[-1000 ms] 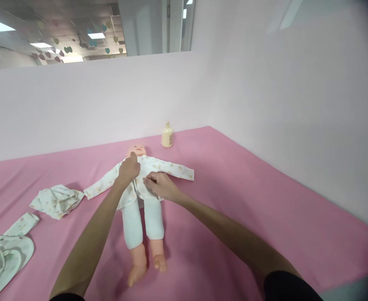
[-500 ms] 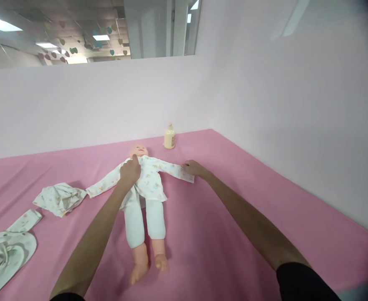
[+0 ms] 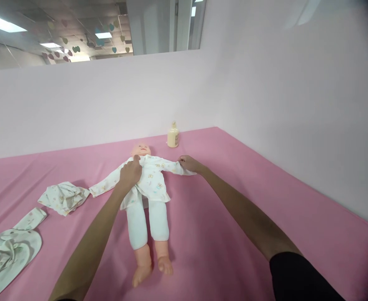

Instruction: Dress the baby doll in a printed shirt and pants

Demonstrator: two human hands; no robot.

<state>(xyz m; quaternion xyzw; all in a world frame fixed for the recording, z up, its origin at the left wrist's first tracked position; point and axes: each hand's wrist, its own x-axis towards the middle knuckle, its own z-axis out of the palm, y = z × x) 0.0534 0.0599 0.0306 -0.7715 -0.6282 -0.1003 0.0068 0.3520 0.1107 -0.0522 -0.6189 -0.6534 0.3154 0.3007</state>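
A baby doll [image 3: 141, 149] lies on its back, head toward the far wall and bare feet toward me. It wears white pants [image 3: 158, 220] and a white long-sleeved baby shirt [image 3: 154, 179] with small printed figures. My left hand [image 3: 131, 172] rests closed at the shirt's chest, near the neckline; what its fingers grip there is partly hidden. Out to the right, my right hand [image 3: 190, 163] pinches the shirt's sleeve near its cuff. The other sleeve [image 3: 104, 184] is stretched out to the left, flat on the pink sheet.
A crumpled printed cloth [image 3: 64, 197] lies left of the doll. Nearer on the left is a printed garment with a rounded edge [image 3: 30, 240]. A cream pump bottle [image 3: 173, 136] stands by the back wall. The pink sheet [image 3: 221, 217] meets white walls behind and right.
My right hand has shifted slightly inward along the sleeve, and the cuff end now droops beneath the wrist. My left hand stays at the chest. The whole view has shifted a little.
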